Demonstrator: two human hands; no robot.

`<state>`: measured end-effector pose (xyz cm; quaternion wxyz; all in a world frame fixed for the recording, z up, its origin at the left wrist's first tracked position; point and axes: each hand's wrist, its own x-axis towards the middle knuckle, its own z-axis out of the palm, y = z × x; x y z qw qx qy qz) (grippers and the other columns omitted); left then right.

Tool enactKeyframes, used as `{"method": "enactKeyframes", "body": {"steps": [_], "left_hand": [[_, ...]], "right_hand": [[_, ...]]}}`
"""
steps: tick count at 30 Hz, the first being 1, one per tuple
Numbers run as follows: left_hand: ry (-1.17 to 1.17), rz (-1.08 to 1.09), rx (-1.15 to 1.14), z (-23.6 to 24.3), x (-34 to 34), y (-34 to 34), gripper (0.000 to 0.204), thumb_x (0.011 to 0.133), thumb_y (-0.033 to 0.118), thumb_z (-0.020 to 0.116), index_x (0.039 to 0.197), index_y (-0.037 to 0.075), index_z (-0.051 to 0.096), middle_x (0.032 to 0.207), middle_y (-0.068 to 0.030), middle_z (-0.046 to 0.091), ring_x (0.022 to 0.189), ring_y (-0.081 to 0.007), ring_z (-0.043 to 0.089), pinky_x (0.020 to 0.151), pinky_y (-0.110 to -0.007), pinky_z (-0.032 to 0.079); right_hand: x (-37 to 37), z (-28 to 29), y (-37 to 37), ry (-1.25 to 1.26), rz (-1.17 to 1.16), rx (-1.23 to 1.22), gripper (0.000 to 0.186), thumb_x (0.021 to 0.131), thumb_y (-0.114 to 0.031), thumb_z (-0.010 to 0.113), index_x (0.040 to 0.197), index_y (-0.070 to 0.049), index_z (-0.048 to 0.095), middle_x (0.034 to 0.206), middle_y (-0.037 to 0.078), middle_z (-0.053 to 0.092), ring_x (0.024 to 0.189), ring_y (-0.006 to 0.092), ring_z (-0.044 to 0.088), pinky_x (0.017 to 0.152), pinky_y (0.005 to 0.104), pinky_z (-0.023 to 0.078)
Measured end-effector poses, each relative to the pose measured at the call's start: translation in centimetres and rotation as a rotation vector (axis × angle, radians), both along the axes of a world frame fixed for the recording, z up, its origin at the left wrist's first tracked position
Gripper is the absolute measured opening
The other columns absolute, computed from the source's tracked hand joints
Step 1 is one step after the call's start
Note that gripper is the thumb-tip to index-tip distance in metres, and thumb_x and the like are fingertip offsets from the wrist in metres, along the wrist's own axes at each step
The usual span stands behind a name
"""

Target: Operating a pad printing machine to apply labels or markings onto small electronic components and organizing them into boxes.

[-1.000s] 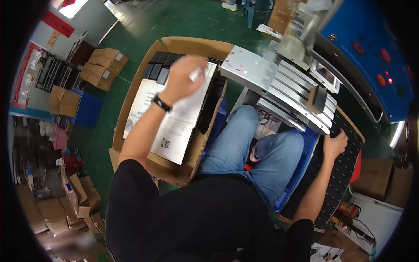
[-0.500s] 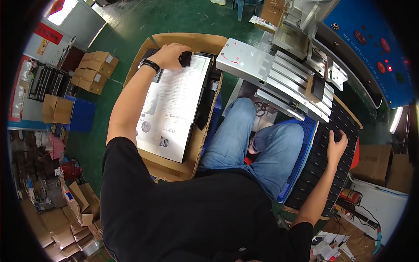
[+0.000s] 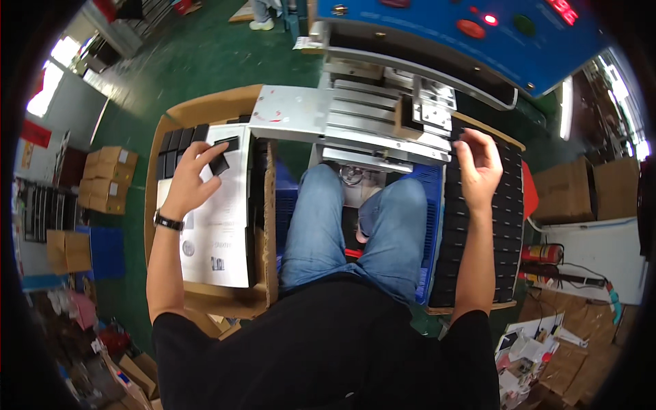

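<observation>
Hands apart: left hand [image 3: 190,179] pinches flat black piece [image 3: 219,165] over white sheet [image 3: 217,225]; right hand [image 3: 480,164] spread on black tray [image 3: 507,225].

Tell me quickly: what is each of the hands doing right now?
Left hand: pinching a small black part over the white sheet.
Right hand: open, fingers on the tray of black parts.

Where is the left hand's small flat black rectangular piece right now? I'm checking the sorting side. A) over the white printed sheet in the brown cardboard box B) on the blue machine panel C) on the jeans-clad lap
A: the left hand pinches the small black piece above the white sheet inside the cardboard box.
</observation>
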<state>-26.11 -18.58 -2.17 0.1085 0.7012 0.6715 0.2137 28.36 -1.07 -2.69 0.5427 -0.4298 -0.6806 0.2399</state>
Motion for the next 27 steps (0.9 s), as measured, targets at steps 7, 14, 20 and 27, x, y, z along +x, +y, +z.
{"method": "enactKeyframes", "body": {"steps": [7, 14, 20, 27], "left_hand": [[-0.102, -0.022, 0.115, 1.8, 4.2, 2.2, 0.047, 0.092, 0.013, 0.074, 0.139, 0.011, 0.074, 0.140, -0.0145, 0.059, 0.118, -0.0342, 0.063, 0.104, -0.039, 0.052], [-0.121, -0.186, 0.341, 3.2, 10.0, 6.6, 0.047, 0.098, 0.019, 0.076, 0.143, 0.010, 0.071, 0.147, -0.0140, 0.061, 0.126, -0.0328, 0.064, 0.107, -0.039, 0.053], [-0.091, -0.436, 0.425, 3.8, 18.2, 13.9, 0.057, 0.100, 0.026, 0.075, 0.153, 0.010, 0.063, 0.153, -0.0142, 0.060, 0.130, -0.0329, 0.064, 0.111, -0.042, 0.051], [0.107, -0.602, 0.381, 3.1, 26.2, 18.9, 0.062, 0.107, 0.035, 0.067, 0.161, 0.006, 0.054, 0.169, -0.0138, 0.051, 0.152, -0.0334, 0.051, 0.128, -0.047, 0.036]], "right_hand": [[-0.7, 0.1, 0.6, 0.179, 0.295, -0.267, 0.031, 0.101, 0.000, 0.076, 0.132, -0.001, 0.072, 0.111, 0.010, 0.073, 0.088, 0.0141, 0.069, 0.082, 0.0255, 0.056], [-2.4, 5.1, 3.0, -0.105, 0.382, -0.459, 0.052, 0.093, -0.007, 0.085, 0.141, 0.000, 0.067, 0.109, 0.010, 0.070, 0.083, 0.0128, 0.065, 0.078, 0.0244, 0.054], [-4.0, 5.8, 4.5, -0.213, 0.458, -0.410, 0.069, 0.086, -0.016, 0.093, 0.145, 0.001, 0.062, 0.105, 0.010, 0.066, 0.079, 0.0125, 0.059, 0.071, 0.0243, 0.051], [2.8, -0.1, 1.7, 0.186, 0.097, -0.230, 0.074, 0.082, -0.022, 0.098, 0.142, 0.002, 0.061, 0.102, 0.009, 0.062, 0.082, 0.0138, 0.058, 0.073, 0.0253, 0.051]]}}
